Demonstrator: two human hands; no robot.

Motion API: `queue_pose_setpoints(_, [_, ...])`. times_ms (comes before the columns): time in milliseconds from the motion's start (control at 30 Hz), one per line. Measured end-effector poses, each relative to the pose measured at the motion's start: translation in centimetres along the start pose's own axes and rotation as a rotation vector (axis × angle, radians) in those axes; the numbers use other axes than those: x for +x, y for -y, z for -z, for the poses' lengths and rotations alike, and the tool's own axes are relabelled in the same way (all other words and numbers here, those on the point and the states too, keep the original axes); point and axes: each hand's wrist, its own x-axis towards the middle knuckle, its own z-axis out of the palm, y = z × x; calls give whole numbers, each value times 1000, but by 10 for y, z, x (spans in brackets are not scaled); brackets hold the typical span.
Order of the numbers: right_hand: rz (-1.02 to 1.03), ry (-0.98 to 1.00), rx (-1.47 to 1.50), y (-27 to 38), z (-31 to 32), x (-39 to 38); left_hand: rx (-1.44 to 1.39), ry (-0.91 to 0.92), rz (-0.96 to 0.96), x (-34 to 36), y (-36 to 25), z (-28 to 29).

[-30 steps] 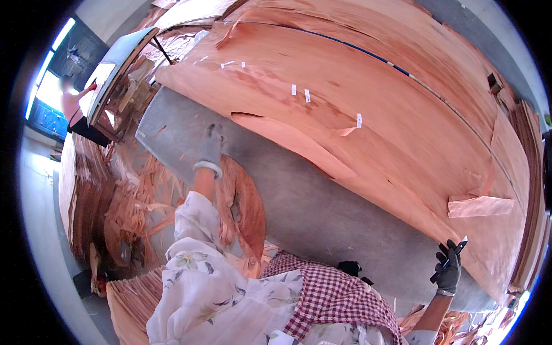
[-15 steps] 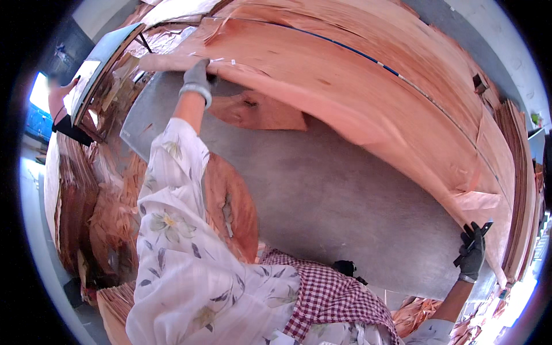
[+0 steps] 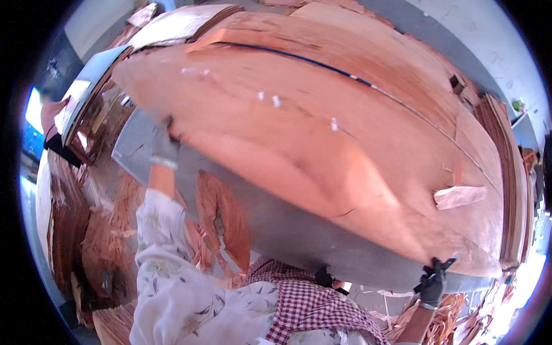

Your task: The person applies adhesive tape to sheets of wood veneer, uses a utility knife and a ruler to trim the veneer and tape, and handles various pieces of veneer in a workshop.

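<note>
A large reddish wood veneer sheet [image 3: 276, 149] stretches across the grey tabletop [image 3: 287, 241], with small white tape pieces on it. My left hand [image 3: 164, 144], in a grey glove and blurred by motion, is closed on the sheet's near edge at the left. At the right, my right hand [image 3: 432, 284] in a dark glove is closed around a slim black knife-like tool [image 3: 445, 264], only partly seen. Its fingers are beside the sheet's near right corner; whether they also grip the veneer I cannot tell. The near edge of the sheet bulges and looks raised from the tabletop.
A dark and pale measuring stick [image 3: 356, 78] lies across the veneer behind. Veneer stacks stand at the right [image 3: 503, 184] and left [image 3: 66, 218]. Torn veneer [image 3: 224, 218] hangs near my left arm. Far left, another person [image 3: 53, 121] stands by a light-topped table [image 3: 92, 83].
Both hands have come nearer to my body, the left also going left. The veneer's near edge has moved with them, covering more of the grey tabletop and the veneer scrap there.
</note>
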Motion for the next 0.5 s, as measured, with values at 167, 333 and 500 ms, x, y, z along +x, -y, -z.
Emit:
queue_pose_setpoints(167, [-139, 19, 86, -40, 21, -57, -32, -135, 56, -84, 9, 50])
queue_pose_setpoints(333, [-267, 90, 167, -86, 65, -96, -45, -227, 224, -141, 28, 158])
queue_pose_setpoints(500, [-343, 172, 85, -178, 127, -163, 142, -397, 301, -241, 3, 249])
